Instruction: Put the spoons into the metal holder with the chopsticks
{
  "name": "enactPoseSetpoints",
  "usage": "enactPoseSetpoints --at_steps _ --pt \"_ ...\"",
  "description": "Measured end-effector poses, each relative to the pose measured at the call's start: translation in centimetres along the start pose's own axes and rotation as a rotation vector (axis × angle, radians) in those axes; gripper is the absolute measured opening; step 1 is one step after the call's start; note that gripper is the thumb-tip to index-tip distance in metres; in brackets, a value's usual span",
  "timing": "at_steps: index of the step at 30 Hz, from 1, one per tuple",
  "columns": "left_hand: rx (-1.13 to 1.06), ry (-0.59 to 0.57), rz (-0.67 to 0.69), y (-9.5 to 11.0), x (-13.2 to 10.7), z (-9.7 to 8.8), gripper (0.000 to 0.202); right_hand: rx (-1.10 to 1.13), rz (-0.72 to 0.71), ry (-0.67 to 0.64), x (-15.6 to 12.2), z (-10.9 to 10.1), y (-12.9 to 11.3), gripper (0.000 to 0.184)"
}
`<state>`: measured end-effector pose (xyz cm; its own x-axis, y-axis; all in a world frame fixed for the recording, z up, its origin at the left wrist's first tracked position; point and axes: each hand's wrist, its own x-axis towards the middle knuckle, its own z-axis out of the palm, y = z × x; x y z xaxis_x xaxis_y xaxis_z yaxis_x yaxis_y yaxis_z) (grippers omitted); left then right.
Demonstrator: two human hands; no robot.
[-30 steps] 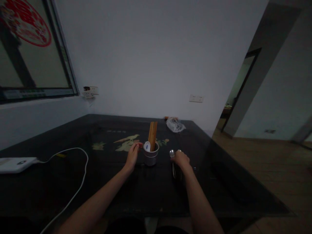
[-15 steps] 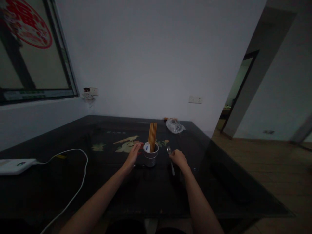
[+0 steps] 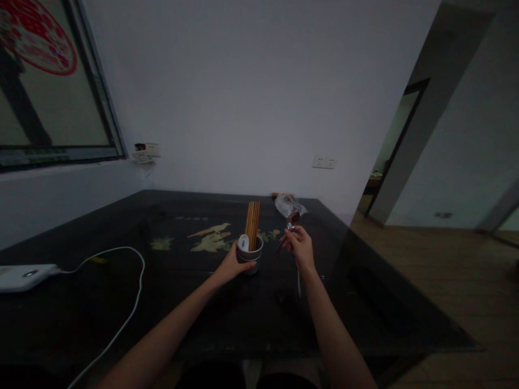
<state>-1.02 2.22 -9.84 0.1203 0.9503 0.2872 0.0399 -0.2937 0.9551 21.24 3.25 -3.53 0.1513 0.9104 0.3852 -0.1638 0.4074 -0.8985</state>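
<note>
Spoon (image 3: 292,219) in R hand (image 3: 301,248), tabletop txt (image 3: 192,219) blurry

Cup (image 3: 250,266) blocks mid desk (image 3: 259,319), L fingers (image 3: 247,266) wrapped on its L side. Chopsticks (image 3: 252,224) stand tall, closing the low way over. In cup's mouth, chopsticks & white spoon (image 3: 243,243) crowd mid/L; some room on R. Open gap btw cup & R fingers (image 3: 291,236), w/ held spoon (image 3: 292,219) jutting up. Plastic bag (image 3: 288,205) behind. Cable (image 3: 140,281) crosses desk's L side; free strip btw it & L forearm (image 3: 174,319).

A dark table (image 3: 259,324) bears a cup (image 3: 253,256), plastic bag (image 3: 287,205), white device (image 3: 25,277), cable (image 3: 141,281)
</note>
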Motion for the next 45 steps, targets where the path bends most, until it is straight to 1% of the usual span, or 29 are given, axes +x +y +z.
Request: enactPoseSetpoints --at_steps 4,7,10,14,17,19,22,25,28,31,33,35,39,42,45 --pt "0.026 0.009 0.055 -1.2 0.1 0.2 0.09 0.116 -0.047 0.068 -0.4 1.1 -1.0 0.036" --pt "0.016 0.002 0.064 -1.6 0.2 0.2 0.088 0.143 -0.086 0.079 -0.6 1.9 -1.4 0.031" --pt "0.02 0.018 0.056 -1.1 0.2 0.0 0.088 0.142 -0.105 0.09 -0.8 2.3 -1.4 0.029" --pt "0.054 0.064 0.058 0.6 0.0 -0.3 0.091 0.156 -0.069 0.081 -1.0 2.3 -1.2 0.03" --pt "0.09 0.098 0.091 1.6 -0.1 -0.5 0.09 0.175 -0.081 0.08 -1.1 2.2 -1.1 0.03" --pt "0.107 0.12 0.117 1.8 -0.2 -0.5 0.089 0.172 -0.105 0.094 -1.2 2.4 -1.1 0.03" --pt "0.115 0.126 0.143 1.5 -0.3 -0.4 0.086 0.122 -0.131 0.112 -1.3 2.9 -1.5 0.031" --pt "0.133 0.11 0.17 0.9 -0.3 -0.3 0.084 0.064 -0.154 0.074 -1.1 3.5 -2.1 0.03" --pt "0.158 0.104 0.189 0.6 -0.3 -0.2 0.084 0.029 -0.166 -0.02 -0.6 4.3 -2.6 0.027" --pt "0.161 0.113 0.212 0.5 -0.2 -0.2 0.082 -0.03 -0.146 -0.098 0.1 5.2 -2.2 0.025" --pt "0.173 0.131 0.224 0.3 -0.1 -0.3 0.081 -0.063 -0.124 -0.116 0.4 5.6 -1.4 0.023" --pt "0.188 0.144 0.222 -0.1 0.0 -0.3 0.081 -0.076 -0.106 -0.119 0.5 5.9 -0.5 0.022" --pt "0.179 0.122 0.18 -1.3 0.2 -0.1 0.083 -0.097 -0.092 -0.107 0.3 6.1 0.9 0.024" --pt "0.174 0.092 0.143 -1.8 0.2 0.3 0.081 -0.126 -0.093 -0.096 0.3 6.0 1.0 0.025" --pt "0.169 0.079 0.12 -1.8 0.1 0.6 0.076 -0.165 -0.117 -0.081 0.3 5.9 0.8 0.025"
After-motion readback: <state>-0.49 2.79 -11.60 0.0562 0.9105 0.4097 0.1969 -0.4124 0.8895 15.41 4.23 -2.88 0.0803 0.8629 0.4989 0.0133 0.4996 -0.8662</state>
